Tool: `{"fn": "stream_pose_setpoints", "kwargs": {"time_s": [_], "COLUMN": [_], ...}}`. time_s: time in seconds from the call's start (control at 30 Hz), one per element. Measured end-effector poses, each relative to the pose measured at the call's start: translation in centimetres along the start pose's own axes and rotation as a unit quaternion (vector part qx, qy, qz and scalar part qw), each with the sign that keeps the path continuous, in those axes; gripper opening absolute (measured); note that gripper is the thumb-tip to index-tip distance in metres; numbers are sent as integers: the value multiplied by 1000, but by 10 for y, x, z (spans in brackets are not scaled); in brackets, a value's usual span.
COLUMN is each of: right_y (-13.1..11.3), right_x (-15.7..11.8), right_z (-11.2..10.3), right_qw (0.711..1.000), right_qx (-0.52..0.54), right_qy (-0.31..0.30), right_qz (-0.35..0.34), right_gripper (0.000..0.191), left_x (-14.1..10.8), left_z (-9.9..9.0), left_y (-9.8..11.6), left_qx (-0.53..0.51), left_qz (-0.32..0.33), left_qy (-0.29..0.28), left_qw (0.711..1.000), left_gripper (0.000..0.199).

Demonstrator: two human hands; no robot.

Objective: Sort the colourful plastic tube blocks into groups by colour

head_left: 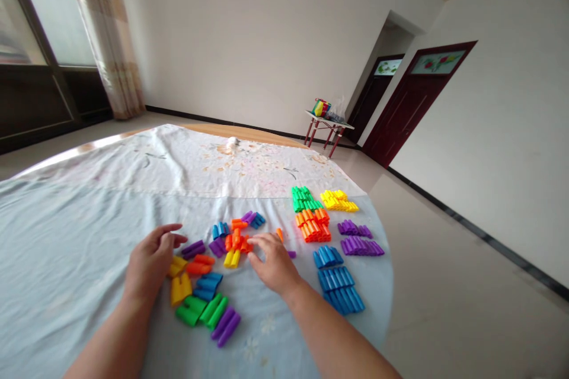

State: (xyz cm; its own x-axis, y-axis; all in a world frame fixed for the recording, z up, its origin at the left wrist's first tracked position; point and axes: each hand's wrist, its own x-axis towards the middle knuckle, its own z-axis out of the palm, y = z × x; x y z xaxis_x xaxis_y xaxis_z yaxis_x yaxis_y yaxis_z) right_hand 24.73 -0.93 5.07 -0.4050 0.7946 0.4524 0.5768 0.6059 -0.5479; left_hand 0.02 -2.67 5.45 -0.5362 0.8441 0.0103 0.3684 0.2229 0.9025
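Note:
My left hand [153, 257] is open, its thumb and index finger apart, beside yellow plastic pieces [181, 289] and a purple one [193, 249]. At the middle heap, my right hand [274, 262] has thumb and forefinger apart, with their tips at an orange piece [245, 244]. The pieces look like short joined tubes. Around the heap lie blue [220, 230], purple [217, 247] and yellow [232, 259] ones. Nearer to me are orange [200, 265], blue [207, 286], green [214, 310] and purple [226, 326] pieces. My right fingers partly cover an orange piece [280, 234].
Stacks grouped by colour stand on the right: green [306, 199], orange [313, 225], yellow [339, 201], purple [361, 245] and blue [340, 287]. A cloth [89, 260] covers the round table. A small side table [333, 123] with bags stands beyond it.

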Motion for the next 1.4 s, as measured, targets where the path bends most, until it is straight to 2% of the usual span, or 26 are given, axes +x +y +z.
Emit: {"fn": "stream_pose_setpoints", "kwargs": {"time_s": [0.13, 0.27, 0.57, 0.83, 0.93, 1.0, 1.1, 1.23, 1.3, 1.4], "right_y": [10, 15, 12, 14, 13, 12, 10, 7, 6, 6], "right_x": [4, 6, -5, -15, -16, -17, -16, -14, -13, -13], "right_z": [13, 18, -2, -2, 0, 2, 4, 6, 7, 9], "right_qw": [1000, 999, 999, 998, 999, 999, 999, 999, 999, 999], "right_qx": [-23, -21, 30, 26, 24, 22, 14, -2, -11, -23], "right_qy": [-10, -37, -25, -42, -35, -24, -4, 10, 9, 4], "right_qz": [8, 11, 21, 33, 32, 32, 31, 35, 37, 37], "right_gripper": [39, 39, 40, 46, 45, 45, 43, 43, 43, 42], "left_x": [0, 0, 4, 3, 0, -5, -14, -28, -33, -37], "left_z": [-1, -1, 3, 3, 5, 7, 12, 25, 31, 37], "left_y": [-1, -1, -6, -7, -4, 1, 13, 26, 28, 29], "left_qx": [1, -3, -1, 0, 8, 27, 105, 230, 273, 313], "left_qz": [-1, 5, 13, 11, 36, 76, 174, 290, 313, 315], "left_qy": [0, 1, 20, 24, 13, -16, -93, -174, -181, -181], "left_qw": [1000, 1000, 1000, 1000, 999, 997, 975, 913, 892, 878], "left_gripper": [33, 32, 30, 29, 31, 34, 41, 35, 32, 35]}}
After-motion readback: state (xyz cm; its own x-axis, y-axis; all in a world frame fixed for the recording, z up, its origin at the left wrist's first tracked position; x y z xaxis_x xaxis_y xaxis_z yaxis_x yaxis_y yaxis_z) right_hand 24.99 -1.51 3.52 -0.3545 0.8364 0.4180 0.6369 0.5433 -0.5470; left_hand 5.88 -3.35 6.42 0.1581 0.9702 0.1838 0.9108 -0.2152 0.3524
